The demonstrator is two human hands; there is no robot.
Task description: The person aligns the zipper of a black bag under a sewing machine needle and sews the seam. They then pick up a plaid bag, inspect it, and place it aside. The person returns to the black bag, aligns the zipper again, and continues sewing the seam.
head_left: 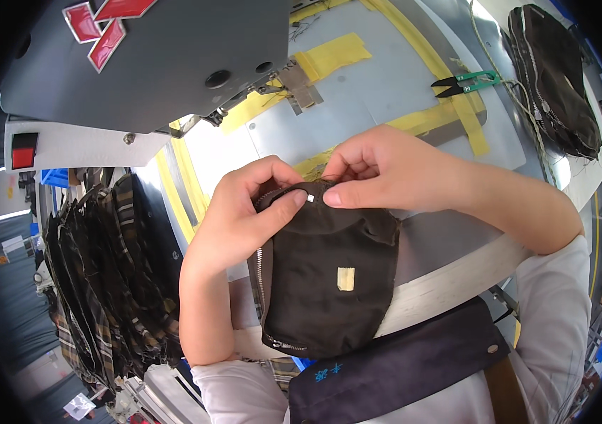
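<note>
A dark brown fabric pouch hangs over the table's near edge in front of me. A metal zipper runs down its left side and curves round at the bottom, and a small pale yellow patch sits on its face. My left hand is closed on the pouch's upper left edge, its thumb beside a tiny white tab. Close by, my right hand pinches the top edge between thumb and fingers. The fold between the two hands is partly hidden by the fingers.
A dark grey sewing machine head stands over the upper left, its needle area beyond my hands. Yellow tape marks the pale table. Green-handled thread snips, a cord and brown zippered pouches lie right; plaid-lined pieces hang left.
</note>
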